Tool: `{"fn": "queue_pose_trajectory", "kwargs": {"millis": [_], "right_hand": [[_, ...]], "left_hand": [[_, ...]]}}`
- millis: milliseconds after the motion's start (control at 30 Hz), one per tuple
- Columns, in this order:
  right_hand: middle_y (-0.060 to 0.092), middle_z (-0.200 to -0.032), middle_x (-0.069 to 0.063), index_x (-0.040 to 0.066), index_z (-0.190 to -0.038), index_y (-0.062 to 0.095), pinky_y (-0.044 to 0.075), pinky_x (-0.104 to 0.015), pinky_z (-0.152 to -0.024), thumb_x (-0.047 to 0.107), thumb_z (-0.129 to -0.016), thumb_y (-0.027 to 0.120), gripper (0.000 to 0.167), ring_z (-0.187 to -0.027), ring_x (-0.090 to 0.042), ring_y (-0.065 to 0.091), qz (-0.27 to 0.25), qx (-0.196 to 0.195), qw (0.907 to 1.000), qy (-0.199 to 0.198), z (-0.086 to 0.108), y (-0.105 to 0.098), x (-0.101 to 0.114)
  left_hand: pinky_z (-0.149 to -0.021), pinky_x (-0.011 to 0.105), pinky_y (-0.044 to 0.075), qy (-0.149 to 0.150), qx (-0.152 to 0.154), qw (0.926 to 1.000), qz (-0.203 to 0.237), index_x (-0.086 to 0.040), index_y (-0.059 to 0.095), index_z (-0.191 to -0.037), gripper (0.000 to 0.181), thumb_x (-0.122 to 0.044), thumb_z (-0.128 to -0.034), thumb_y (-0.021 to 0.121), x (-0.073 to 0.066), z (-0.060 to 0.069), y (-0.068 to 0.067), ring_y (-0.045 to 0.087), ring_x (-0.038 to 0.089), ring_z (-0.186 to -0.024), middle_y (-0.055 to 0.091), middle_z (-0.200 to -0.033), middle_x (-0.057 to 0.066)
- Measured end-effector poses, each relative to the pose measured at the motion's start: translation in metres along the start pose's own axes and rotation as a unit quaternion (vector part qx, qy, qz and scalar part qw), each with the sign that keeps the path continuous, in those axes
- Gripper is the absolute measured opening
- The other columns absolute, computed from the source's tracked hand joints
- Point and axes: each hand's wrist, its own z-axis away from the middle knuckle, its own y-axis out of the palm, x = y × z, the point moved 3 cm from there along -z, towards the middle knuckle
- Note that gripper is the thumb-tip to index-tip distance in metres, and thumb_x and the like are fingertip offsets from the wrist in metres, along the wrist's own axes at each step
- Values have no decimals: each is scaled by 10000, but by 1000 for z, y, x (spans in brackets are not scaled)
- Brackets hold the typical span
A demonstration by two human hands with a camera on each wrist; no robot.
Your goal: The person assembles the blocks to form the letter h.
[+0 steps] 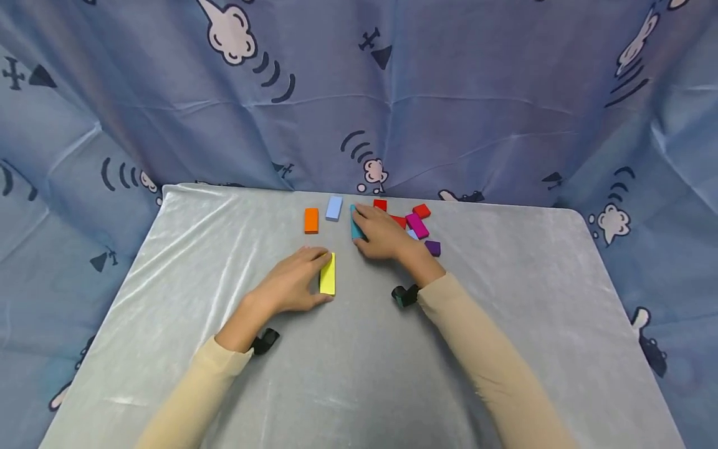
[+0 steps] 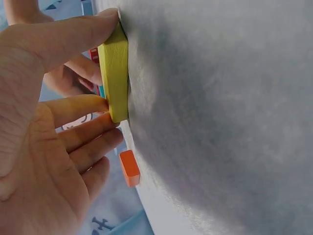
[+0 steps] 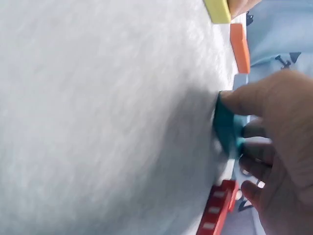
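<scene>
My left hand (image 1: 288, 280) pinches a long yellow block (image 1: 328, 277) lengthwise, thumb at its near end and fingers at its far end. In the left wrist view the yellow block (image 2: 116, 73) lies along the cloth between thumb and fingertips. Further back, my right hand (image 1: 383, 236) grips a teal block (image 1: 356, 227), part of which its fingers cover. The right wrist view has the thumb on one end of this teal block (image 3: 225, 125) and fingers at its other side. An orange block (image 1: 311, 221) and a light blue block (image 1: 333, 208) stand left of it.
Beside the right hand lie red blocks (image 1: 422, 211), a magenta block (image 1: 417, 226), a purple block (image 1: 432, 248) and a partly hidden pale blue one (image 1: 412, 234). A grey cloth (image 1: 348, 374) covers the table. Behind it hangs a blue patterned curtain (image 1: 449, 75).
</scene>
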Motion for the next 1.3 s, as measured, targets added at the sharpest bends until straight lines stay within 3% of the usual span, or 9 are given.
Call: {"fn": "queue_pose_trajectory", "kwargs": {"millis": [200, 300, 533, 700, 1000, 1300], "right_hand": [[421, -1662, -236, 3, -1606, 420, 260, -507, -1361, 397, -1055, 628, 709, -1566, -388, 387, 691, -165, 9974, 117, -1, 1, 14], [447, -1631, -233, 8, -1583, 462, 296, -515, -1346, 460, -1037, 641, 730, -1529, -386, 418, 743, -222, 9967, 257, 0, 3, 17], [394, -1690, -211, 2, -1570, 483, 300, -503, -1344, 445, -1026, 647, 720, -1568, -371, 399, 328, -236, 9989, 218, 2, 6, 13], [458, -1653, -199, 14, -1540, 532, 360, -524, -1312, 449, -995, 702, 717, -1529, -377, 451, 64, -288, 9992, 281, 1, 3, 7], [464, -1655, -168, 46, -1534, 553, 389, -517, -1296, 464, -973, 735, 723, -1529, -355, 458, -134, -455, 9981, 392, 2, 0, 2], [438, -1675, -155, 62, -1554, 533, 440, -514, -1259, 464, -981, 722, 725, -1544, -339, 441, -239, -346, 9981, 450, 0, 2, 6]], "left_hand": [[-1341, 461, 318, 32, -195, 9998, -36, 15, 545, -1508, 827, -441, -890, 852, -3, 9, 3, 551, 322, -1439, 580, -1512, 171], [-1330, 477, 336, 76, -206, 9997, -122, 29, 555, -1492, 826, -448, -887, 854, -5, 14, 6, 564, 331, -1421, 590, -1496, 177], [-1331, 462, 336, 163, -56, 9994, -311, 47, 543, -1503, 842, -461, -899, 835, -11, 21, 10, 527, 332, -1474, 553, -1557, 191], [-1311, 469, 370, 146, 4, 9993, -356, 42, 541, -1509, 839, -466, -904, 824, -13, 21, 12, 534, 343, -1469, 547, -1571, 190], [-1168, 483, 525, 349, -316, 9984, -317, -4, 620, -1451, 836, -507, -834, 875, -14, 28, 11, 636, 342, -1349, 627, -1490, 161], [-1134, 464, 553, 705, -662, 9947, -351, -19, 632, -1440, 832, -532, -828, 863, -21, 54, 11, 646, 306, -1336, 644, -1468, 125]]}}
